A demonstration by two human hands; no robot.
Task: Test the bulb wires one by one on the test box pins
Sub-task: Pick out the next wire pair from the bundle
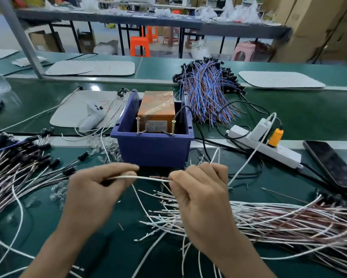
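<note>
You are pinching one white wire (140,178) between your left hand (92,189) and right hand (200,193), near the pins (137,125) but not touching them; the right pile (289,217) is likely waiting for testing.

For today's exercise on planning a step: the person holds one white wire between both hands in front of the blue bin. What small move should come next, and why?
Probably raise the white wire to the two pins at the blue bin's front rim. The left hand and right hand pinch it stretched between them, and it touches neither pin.
</note>
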